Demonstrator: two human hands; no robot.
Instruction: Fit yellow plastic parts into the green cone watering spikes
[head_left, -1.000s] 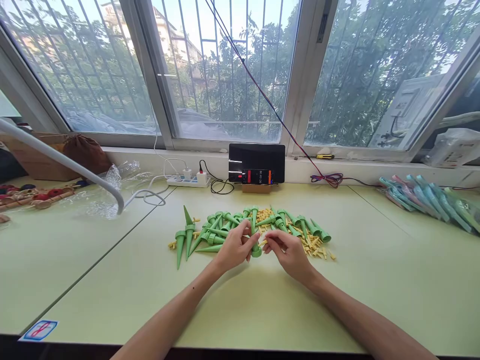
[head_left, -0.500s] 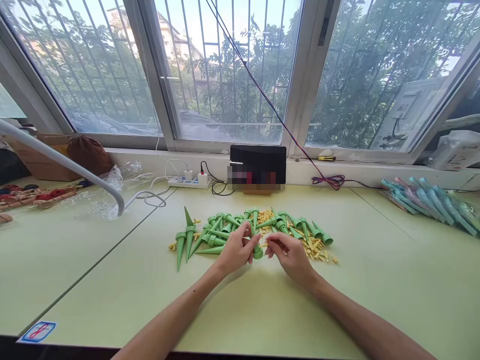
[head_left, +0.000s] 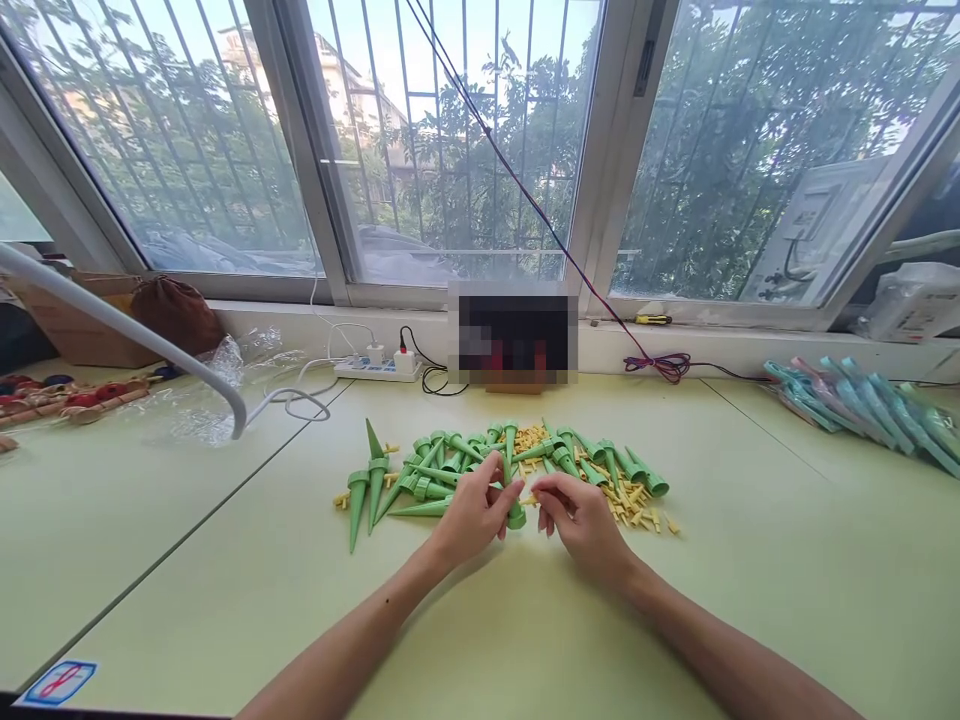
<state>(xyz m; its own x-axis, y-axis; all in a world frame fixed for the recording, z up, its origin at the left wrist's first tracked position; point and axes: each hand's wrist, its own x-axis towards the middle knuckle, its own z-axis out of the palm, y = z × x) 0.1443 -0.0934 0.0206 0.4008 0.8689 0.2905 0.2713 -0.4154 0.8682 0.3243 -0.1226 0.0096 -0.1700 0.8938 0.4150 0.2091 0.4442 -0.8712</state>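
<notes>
My left hand (head_left: 478, 512) is closed around a green plastic spike (head_left: 516, 518), its wide collared end pointing down toward me. Just to the right, my right hand (head_left: 574, 512) pinches a small yellow plastic peg (head_left: 528, 500) by one end. The peg's other end is beside the spike; I cannot tell whether it touches or enters it. Behind both hands lies a heap of green spikes (head_left: 431, 488). Small yellow pegs (head_left: 634, 503) are piled to the right, with more (head_left: 531, 438) at the back of the heap.
A pixelated dark screen (head_left: 514, 335) stands behind the heap. To its left are a white power strip (head_left: 381, 368) and a curved white tube (head_left: 150, 335). Bagged turquoise and pink items (head_left: 862, 400) lie at the right. A numbered label (head_left: 60, 683) is at the front left.
Both hands keep their grips on the spike and the peg, and have shifted only slightly. The view has tilted a little.
</notes>
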